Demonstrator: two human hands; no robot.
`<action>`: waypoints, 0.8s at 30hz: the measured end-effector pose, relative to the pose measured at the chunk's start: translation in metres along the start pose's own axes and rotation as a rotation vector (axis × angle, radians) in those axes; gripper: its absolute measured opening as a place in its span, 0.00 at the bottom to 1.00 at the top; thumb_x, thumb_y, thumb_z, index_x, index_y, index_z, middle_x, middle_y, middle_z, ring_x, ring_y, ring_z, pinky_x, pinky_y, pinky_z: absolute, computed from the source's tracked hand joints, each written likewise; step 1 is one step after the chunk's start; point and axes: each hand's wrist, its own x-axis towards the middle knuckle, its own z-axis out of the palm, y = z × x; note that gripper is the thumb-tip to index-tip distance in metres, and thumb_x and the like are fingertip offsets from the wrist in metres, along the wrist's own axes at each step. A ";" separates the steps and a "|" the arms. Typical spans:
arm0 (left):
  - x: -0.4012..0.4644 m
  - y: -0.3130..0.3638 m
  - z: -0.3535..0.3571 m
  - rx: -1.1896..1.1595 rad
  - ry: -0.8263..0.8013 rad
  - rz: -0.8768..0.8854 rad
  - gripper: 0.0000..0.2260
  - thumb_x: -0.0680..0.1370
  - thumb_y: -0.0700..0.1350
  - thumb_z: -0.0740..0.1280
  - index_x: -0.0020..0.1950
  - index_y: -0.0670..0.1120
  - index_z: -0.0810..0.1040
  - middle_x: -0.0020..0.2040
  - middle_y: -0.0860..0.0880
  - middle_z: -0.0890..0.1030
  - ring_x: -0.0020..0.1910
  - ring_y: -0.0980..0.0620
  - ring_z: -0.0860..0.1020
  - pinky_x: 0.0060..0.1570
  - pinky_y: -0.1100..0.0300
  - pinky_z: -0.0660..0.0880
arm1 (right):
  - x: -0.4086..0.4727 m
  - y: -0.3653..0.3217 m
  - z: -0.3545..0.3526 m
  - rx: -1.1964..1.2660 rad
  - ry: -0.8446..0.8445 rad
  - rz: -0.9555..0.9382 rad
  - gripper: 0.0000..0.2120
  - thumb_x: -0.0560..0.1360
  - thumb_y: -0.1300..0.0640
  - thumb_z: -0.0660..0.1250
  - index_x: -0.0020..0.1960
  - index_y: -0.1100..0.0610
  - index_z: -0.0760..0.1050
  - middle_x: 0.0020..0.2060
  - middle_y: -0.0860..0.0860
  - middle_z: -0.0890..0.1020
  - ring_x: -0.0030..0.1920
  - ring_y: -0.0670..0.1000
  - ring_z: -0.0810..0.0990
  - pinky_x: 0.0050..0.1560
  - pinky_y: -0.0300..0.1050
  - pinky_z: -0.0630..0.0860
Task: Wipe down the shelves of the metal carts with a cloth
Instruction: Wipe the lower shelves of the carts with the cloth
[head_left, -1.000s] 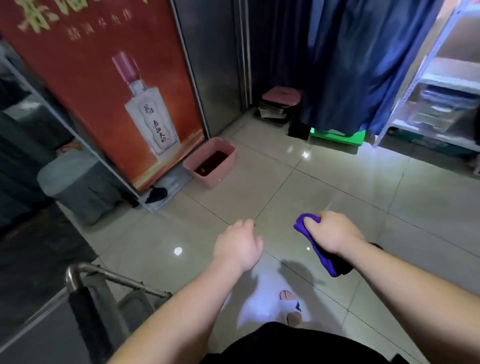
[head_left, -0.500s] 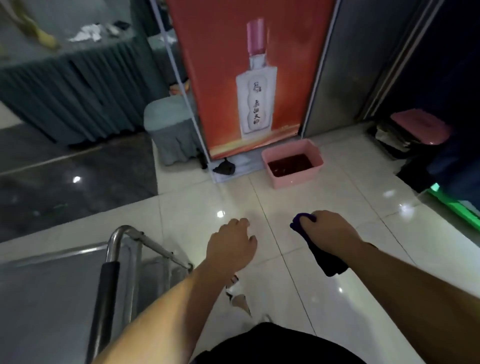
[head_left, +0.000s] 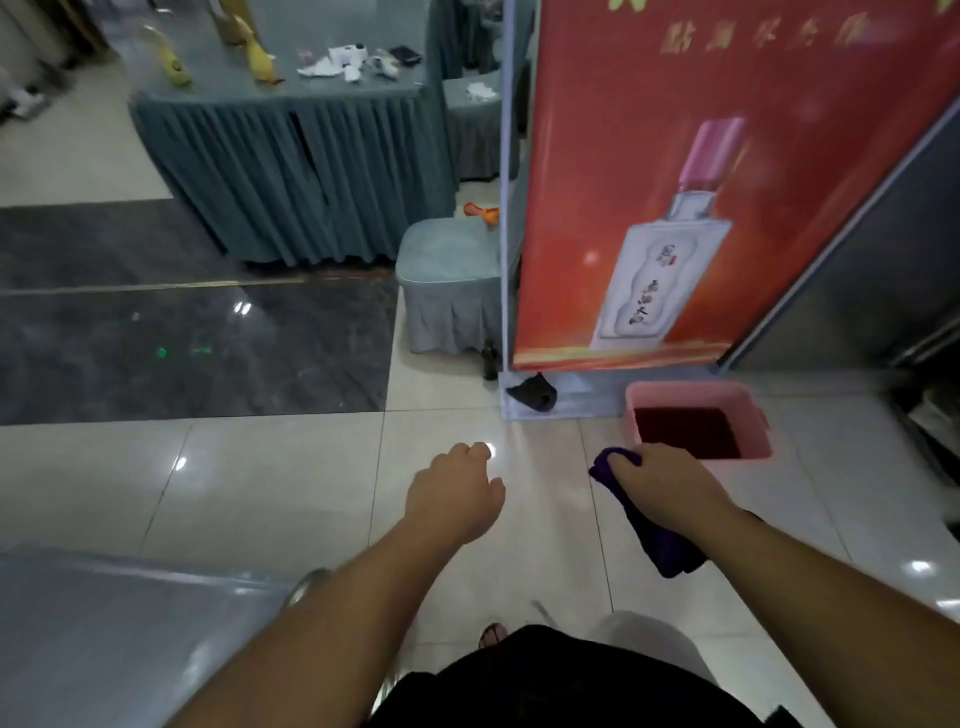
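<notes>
One soft purple cloth (head_left: 652, 525) is the thing to handle, and it is bunched in the right hand (head_left: 670, 486), whose fingers are curled over its upper end while the rest droops below the wrist, clear of the pale tiled floor (head_left: 260, 478). It hangs limp and folds on itself, so it looks light and pliant; whether it is wet cannot be told. A soft rag like this is best taken as a wad in the palm, with a flat fold left under the fingers to press against metal, since a trailing end would likely drag and smear.

The left hand (head_left: 454, 499) is held out beside it, apart from the cloth, fingers loosely curled and holding nothing.

Low at the left edge of the view lies the grey metal cart shelf (head_left: 119, 639), blurred, with a rounded steel corner post (head_left: 306, 587) at its near right corner; neither hand touches it. Wiping seems not yet begun on this shelf.

Beyond the right hand sits a pink plastic basin of dark liquid (head_left: 696, 421) on the floor, just before a red standing banner showing a bottle (head_left: 701, 208). Farther off stands a table skirted in blue-grey fabric (head_left: 291, 171).
</notes>
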 end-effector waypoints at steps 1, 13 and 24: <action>0.011 -0.007 -0.007 -0.003 0.005 -0.024 0.22 0.83 0.55 0.60 0.77 0.53 0.68 0.70 0.49 0.75 0.64 0.45 0.76 0.59 0.49 0.74 | 0.017 -0.012 -0.004 -0.031 -0.017 -0.025 0.19 0.81 0.43 0.57 0.39 0.55 0.74 0.36 0.53 0.80 0.37 0.54 0.80 0.36 0.47 0.71; 0.164 -0.054 -0.071 -0.097 0.061 -0.445 0.22 0.84 0.56 0.58 0.77 0.51 0.68 0.72 0.48 0.74 0.67 0.44 0.75 0.62 0.48 0.73 | 0.258 -0.162 -0.064 -0.314 -0.134 -0.405 0.20 0.79 0.43 0.57 0.42 0.57 0.79 0.36 0.56 0.81 0.35 0.53 0.78 0.41 0.49 0.77; 0.168 -0.114 -0.099 -0.345 0.131 -0.889 0.22 0.84 0.56 0.59 0.76 0.51 0.70 0.71 0.46 0.75 0.67 0.43 0.76 0.64 0.48 0.74 | 0.349 -0.336 -0.030 -0.617 -0.349 -0.754 0.20 0.79 0.45 0.57 0.38 0.58 0.75 0.33 0.55 0.80 0.35 0.54 0.80 0.35 0.47 0.73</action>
